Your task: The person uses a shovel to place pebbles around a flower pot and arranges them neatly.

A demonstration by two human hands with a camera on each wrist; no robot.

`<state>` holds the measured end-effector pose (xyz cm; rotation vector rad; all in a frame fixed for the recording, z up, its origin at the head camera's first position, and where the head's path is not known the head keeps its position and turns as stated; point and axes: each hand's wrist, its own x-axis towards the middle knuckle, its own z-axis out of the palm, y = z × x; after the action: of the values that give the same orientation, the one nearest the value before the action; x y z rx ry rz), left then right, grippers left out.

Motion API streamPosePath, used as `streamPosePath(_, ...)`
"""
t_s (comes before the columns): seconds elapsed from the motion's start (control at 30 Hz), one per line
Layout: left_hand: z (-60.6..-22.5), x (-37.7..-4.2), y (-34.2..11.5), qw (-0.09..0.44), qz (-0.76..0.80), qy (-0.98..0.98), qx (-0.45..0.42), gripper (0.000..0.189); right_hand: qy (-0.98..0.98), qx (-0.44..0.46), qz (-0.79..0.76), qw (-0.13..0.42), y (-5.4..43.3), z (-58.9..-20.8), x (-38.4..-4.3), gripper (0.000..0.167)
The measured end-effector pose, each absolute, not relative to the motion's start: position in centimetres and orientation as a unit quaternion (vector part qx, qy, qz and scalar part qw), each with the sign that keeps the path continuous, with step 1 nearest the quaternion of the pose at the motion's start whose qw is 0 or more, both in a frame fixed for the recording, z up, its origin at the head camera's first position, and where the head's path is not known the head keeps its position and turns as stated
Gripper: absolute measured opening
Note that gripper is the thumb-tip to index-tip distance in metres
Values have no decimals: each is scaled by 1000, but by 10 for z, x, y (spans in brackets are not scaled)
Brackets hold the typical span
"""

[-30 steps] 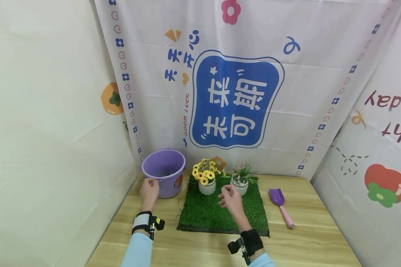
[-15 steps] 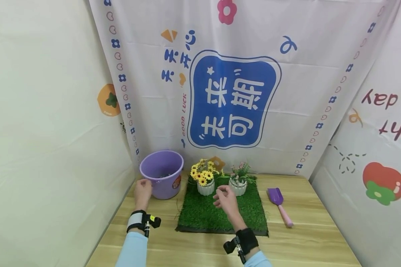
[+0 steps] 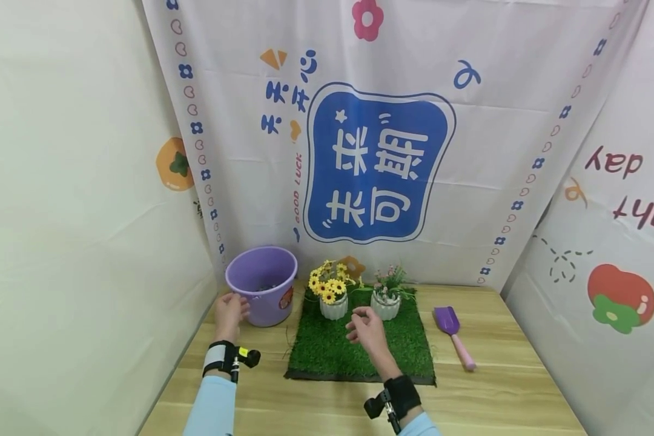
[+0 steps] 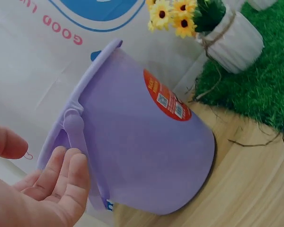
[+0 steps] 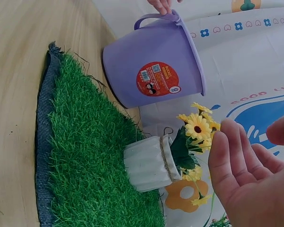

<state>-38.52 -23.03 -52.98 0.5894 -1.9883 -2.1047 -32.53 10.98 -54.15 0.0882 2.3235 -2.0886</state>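
A purple bucket [image 3: 267, 303] with a red sticker and a lowered handle [image 4: 75, 130] stands at the back left. My left hand [image 3: 229, 316] is at its near side, fingertips right at the handle, thumb apart from the loosely bent fingers. Dark material shows inside the bucket. My right hand [image 3: 367, 333] hovers over the green turf mat [image 3: 360, 360], fingers relaxed and holding nothing. Just beyond it are a white pot of yellow flowers [image 3: 329, 287] and a white pot of pink flowers [image 3: 387, 297], both on the mat.
A purple scoop with a pink handle [image 3: 460, 348] lies on the wooden table [image 3: 501, 387], right of the mat. A printed cloth [image 3: 469, 181] hangs behind, and pale walls [image 3: 76, 242] close in the sides.
My left hand has moved slightly left along the bucket, its fingers loosening from a closer curl. My right hand stays nearly where it was. The head view has shifted a little.
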Motion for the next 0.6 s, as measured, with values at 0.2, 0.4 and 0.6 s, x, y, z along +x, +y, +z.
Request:
streamPosePath(0.2,-525,-386,-231,99,-723,-658,186,49,747,33,-664,11,110,-547,-325,32)
streamPosePath(0.4,-525,-388,-233,76,-774,-605,173,59,745,31,-666,20,111,-551,-326,30)
streamPosePath(0.6,-526,-393,-236,55,-809,-559,170,44,737,12,-675,33,113,-552,-327,29)
